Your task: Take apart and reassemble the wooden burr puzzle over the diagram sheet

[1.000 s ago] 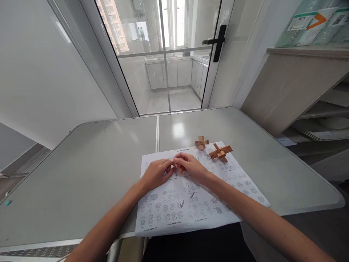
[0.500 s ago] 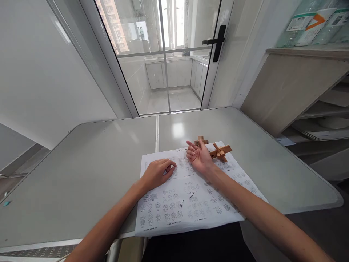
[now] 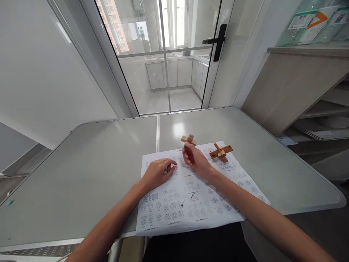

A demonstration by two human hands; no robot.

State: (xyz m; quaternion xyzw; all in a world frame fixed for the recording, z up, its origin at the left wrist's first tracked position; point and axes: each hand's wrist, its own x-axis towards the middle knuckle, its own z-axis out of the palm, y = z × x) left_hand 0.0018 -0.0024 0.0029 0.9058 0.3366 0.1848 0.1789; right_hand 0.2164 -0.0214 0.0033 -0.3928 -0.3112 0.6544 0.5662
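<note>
My right hand (image 3: 196,158) is closed on a small wooden interlocking puzzle (image 3: 188,139) of crossed light-brown bars, raised above the sheet's far edge. A second wooden puzzle (image 3: 221,152), also of crossed bars, lies on the paper to the right of that hand. My left hand (image 3: 158,171) rests palm down on the printed sheet (image 3: 177,189), its fingers loosely bent and the thumb apart from the index finger. Under its curled fingers the view is partly hidden. Rows of small line diagrams and two handwritten ticks show on the sheet.
A grey table (image 3: 109,153) with a metal seam lies beneath everything. Behind it stands a glazed door with a black handle (image 3: 217,42). At right, a shelf unit (image 3: 294,83) carries plastic bottles (image 3: 302,27). A small teal object (image 3: 9,202) lies at the far left.
My right hand has turned over from palm up to a closed grip, and the wooden puzzle has shifted left and tilted. My left hand and the other puzzle stay put.
</note>
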